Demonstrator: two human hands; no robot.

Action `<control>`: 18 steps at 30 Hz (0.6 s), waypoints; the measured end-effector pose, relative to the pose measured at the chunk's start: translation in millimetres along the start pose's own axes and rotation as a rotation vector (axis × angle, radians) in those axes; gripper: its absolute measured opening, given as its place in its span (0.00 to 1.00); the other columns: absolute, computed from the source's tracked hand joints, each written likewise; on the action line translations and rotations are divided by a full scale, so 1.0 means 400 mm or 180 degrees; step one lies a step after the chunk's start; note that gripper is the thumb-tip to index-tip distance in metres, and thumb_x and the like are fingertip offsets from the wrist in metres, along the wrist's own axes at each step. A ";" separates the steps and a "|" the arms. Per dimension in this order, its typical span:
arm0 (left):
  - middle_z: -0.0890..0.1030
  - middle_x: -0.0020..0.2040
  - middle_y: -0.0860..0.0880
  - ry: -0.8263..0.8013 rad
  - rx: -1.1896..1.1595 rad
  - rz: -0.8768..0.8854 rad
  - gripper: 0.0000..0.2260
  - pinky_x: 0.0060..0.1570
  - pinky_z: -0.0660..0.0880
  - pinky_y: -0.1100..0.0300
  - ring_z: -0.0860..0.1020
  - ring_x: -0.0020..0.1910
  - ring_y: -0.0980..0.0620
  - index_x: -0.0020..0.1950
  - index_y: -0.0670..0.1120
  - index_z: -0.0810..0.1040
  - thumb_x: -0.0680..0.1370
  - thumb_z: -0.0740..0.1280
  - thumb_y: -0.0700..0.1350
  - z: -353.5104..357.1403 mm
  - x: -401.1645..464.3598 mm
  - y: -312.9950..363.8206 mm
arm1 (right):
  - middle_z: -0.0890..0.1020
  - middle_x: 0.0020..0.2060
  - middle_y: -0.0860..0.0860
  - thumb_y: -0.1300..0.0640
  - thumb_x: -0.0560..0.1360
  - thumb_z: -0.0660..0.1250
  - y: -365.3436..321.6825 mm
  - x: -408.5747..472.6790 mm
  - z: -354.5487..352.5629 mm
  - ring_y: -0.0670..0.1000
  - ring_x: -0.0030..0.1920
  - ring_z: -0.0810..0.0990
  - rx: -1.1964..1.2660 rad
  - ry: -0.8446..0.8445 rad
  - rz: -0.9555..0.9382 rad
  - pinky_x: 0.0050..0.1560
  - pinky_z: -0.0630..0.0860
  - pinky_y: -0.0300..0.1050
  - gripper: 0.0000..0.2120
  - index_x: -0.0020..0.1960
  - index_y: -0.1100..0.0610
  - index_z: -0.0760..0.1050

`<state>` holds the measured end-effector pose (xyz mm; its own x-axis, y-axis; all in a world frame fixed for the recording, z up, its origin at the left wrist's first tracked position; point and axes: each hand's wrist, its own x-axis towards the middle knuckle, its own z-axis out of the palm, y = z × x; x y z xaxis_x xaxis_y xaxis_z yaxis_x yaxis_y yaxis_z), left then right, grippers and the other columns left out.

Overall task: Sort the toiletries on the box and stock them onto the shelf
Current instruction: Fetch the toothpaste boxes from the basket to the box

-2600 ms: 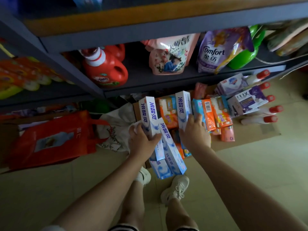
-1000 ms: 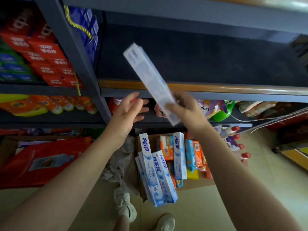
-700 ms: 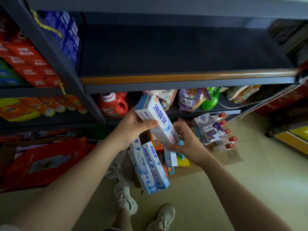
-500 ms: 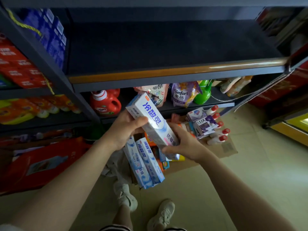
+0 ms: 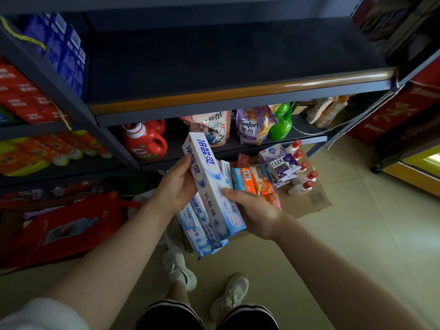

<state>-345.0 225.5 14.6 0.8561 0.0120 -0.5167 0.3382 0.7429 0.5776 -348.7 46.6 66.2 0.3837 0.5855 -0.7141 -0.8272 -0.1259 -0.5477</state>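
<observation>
Both hands have brought the toothpaste box (image 5: 209, 184) lower and a bit to the right since half a second ago, and more of the dark shelf (image 5: 214, 65) shows above it now. The left hand (image 5: 175, 186) grips the far end of the box, with the thumb curled over its front face. The right hand (image 5: 256, 210) holds the near end from below, and its thumb presses on the front of the box. The box is white and blue and tilts, with its far end up and to the left.

Under it, on the floor, sits a cardboard box (image 5: 307, 201). More toothpaste boxes (image 5: 198, 225) lie on its near left side. Orange and blue packs (image 5: 250, 181) lie in the middle. Soap boxes (image 5: 282, 165) and white bottles with red caps (image 5: 301, 177) lie at the far right.

On the low shelf behind are a red jug (image 5: 144, 145), a purple bag (image 5: 253, 125) and a green bottle (image 5: 282, 122). A red bag (image 5: 59, 229) stands on the left. Two white shoes (image 5: 181, 270) are on the floor.
</observation>
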 end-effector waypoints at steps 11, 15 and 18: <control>0.84 0.36 0.45 0.0203 0.0863 -0.1386 0.13 0.37 0.78 0.61 0.82 0.33 0.51 0.48 0.42 0.78 0.80 0.57 0.47 0.061 -0.034 -0.064 | 0.79 0.39 0.56 0.33 0.74 0.56 -0.008 0.013 -0.005 0.55 0.37 0.81 -0.0670 0.0893 0.0076 0.35 0.80 0.45 0.31 0.55 0.61 0.75; 0.84 0.39 0.45 0.0100 0.0566 -0.1301 0.16 0.39 0.77 0.57 0.83 0.36 0.51 0.53 0.43 0.77 0.81 0.53 0.50 0.048 -0.038 -0.087 | 0.81 0.38 0.50 0.45 0.77 0.62 0.000 0.002 -0.041 0.49 0.35 0.80 -0.1143 0.1110 -0.0407 0.30 0.76 0.38 0.13 0.51 0.55 0.70; 0.84 0.47 0.46 0.0041 0.0596 -0.1297 0.19 0.45 0.74 0.54 0.83 0.43 0.50 0.61 0.45 0.75 0.81 0.53 0.54 0.040 -0.033 -0.115 | 0.80 0.37 0.47 0.52 0.77 0.65 0.019 0.001 -0.064 0.44 0.32 0.80 -0.1217 0.1153 -0.0543 0.29 0.76 0.36 0.06 0.47 0.54 0.70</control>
<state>-365.4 180.4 5.0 0.6336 -0.2473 -0.7330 0.7129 0.5548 0.4290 -344.2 25.6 50.6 0.6716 0.3187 -0.6688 -0.5589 -0.3747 -0.7398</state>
